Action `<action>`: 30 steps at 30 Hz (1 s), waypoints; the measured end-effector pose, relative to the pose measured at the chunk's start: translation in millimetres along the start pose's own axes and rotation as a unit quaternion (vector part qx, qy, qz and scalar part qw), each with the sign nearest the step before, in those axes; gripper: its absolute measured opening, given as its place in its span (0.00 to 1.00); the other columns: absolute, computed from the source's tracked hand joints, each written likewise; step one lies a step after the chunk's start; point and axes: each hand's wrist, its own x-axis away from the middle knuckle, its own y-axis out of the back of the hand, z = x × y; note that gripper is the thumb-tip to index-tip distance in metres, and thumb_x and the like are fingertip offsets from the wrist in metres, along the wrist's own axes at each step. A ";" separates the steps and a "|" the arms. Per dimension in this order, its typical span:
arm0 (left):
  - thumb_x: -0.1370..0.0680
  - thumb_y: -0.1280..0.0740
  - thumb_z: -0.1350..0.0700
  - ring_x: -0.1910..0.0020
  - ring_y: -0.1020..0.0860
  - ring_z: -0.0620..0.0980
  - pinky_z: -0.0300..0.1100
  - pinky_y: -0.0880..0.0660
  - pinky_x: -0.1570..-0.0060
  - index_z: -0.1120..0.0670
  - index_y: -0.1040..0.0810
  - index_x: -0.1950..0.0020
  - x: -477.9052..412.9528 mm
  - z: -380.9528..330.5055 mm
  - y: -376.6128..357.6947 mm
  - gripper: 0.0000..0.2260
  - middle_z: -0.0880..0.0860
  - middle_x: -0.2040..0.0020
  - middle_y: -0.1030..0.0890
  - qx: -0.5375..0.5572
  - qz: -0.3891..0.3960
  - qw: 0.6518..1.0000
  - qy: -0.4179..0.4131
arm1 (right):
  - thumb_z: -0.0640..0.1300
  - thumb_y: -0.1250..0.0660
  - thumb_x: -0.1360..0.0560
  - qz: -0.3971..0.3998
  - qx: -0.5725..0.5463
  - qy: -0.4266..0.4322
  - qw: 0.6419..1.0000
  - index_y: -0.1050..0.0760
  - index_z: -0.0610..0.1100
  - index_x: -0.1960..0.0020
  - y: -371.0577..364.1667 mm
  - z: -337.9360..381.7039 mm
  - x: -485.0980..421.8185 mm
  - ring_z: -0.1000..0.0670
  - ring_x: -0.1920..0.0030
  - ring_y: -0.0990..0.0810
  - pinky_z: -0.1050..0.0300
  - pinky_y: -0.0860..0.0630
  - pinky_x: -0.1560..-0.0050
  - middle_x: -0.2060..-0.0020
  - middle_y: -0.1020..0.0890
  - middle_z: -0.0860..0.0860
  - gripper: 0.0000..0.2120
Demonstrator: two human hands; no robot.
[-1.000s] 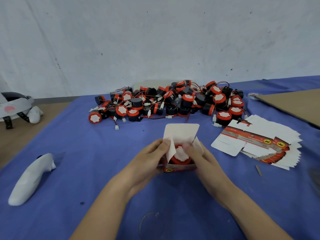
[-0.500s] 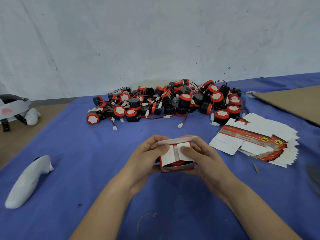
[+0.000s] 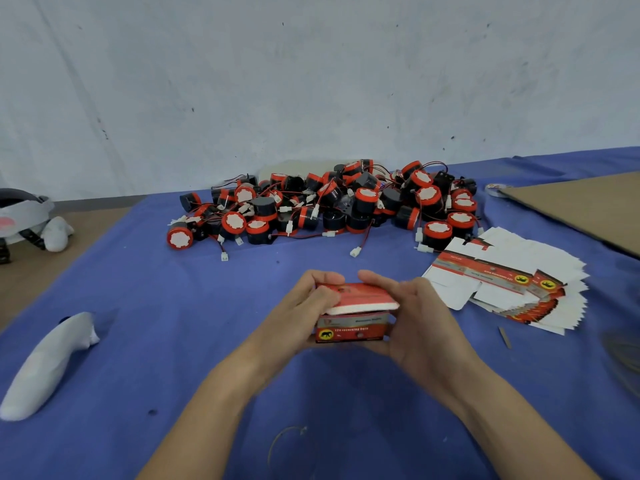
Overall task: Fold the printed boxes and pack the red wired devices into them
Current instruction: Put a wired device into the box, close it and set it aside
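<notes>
Head view: lid (image 3: pixel 360 294) of printed box (image 3: pixel 351 327) now down; it stood upright 1.0 s ago.

Red device seen inside the box earlier is now covered, with the side flaps tucked under. The lid's white front edge is not fully seated. Left hand (image 3: pixel 298 313) and right hand (image 3: pixel 415 320) grip the box from either side just above the blue cloth (image 3: pixel 173 306), fingers curled over the lid's far edge, box front facing the camera. Loose red wired devices (image 3: pixel 332 206) lie piled behind, flat boxes (image 3: pixel 512 289) to the right.
</notes>
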 end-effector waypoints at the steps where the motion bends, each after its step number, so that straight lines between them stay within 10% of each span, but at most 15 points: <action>1: 0.26 0.35 0.50 0.47 0.16 0.55 0.56 0.18 0.47 0.43 0.19 0.49 0.6 0.7 0.4 0.08 0.53 0.45 0.17 0.019 -0.010 1.000 0.005 | 0.54 0.37 0.23 0.010 0.014 0.008 1.000 0.16 0.51 0.41 -1.8 0.7 1.0 0.44 0.46 0.15 0.51 0.18 0.55 0.46 0.15 0.49 0.16; 4: 0.18 0.42 0.56 0.49 0.15 0.57 0.53 0.18 0.54 0.48 0.21 0.44 1.8 -0.2 0.3 0.10 0.56 0.43 0.19 0.048 -0.032 0.998 0.018 | 0.56 0.26 0.30 0.029 0.116 0.068 0.991 0.19 0.59 0.40 -4.2 -3.7 2.4 0.48 0.45 0.15 0.53 0.18 0.50 0.45 0.16 0.55 0.18; 10: 0.22 0.36 0.38 0.45 0.18 0.46 0.45 0.20 0.44 0.36 0.21 0.42 6.6 1.7 0.3 0.11 0.41 0.46 0.18 -0.090 -0.037 0.991 -0.092 | 0.60 0.31 0.28 0.005 0.192 0.140 0.971 0.22 0.61 0.41 -9.4 -3.5 4.2 0.50 0.49 0.15 0.56 0.17 0.54 0.51 0.17 0.58 0.15; 18: 0.22 0.35 0.39 0.50 0.17 0.44 0.41 0.18 0.53 0.39 0.22 0.46 8.1 1.2 -12.6 0.09 0.41 0.50 0.18 -0.131 -0.065 0.977 -0.154 | 0.55 0.38 0.20 -0.031 0.156 0.154 0.975 0.23 0.54 0.49 -18.1 -5.5 6.8 0.48 0.53 0.14 0.57 0.18 0.58 0.56 0.16 0.54 0.08; 30: 0.20 0.33 0.46 0.53 0.15 0.53 0.53 0.16 0.57 0.46 0.17 0.49 6.4 -6.4 -20.1 0.07 0.49 0.53 0.16 0.003 -0.068 0.997 -0.021 | 0.51 0.36 0.19 -0.069 0.160 0.178 0.968 0.21 0.53 0.53 -21.1 -1.6 12.6 0.51 0.59 0.14 0.59 0.20 0.66 0.58 0.16 0.53 0.06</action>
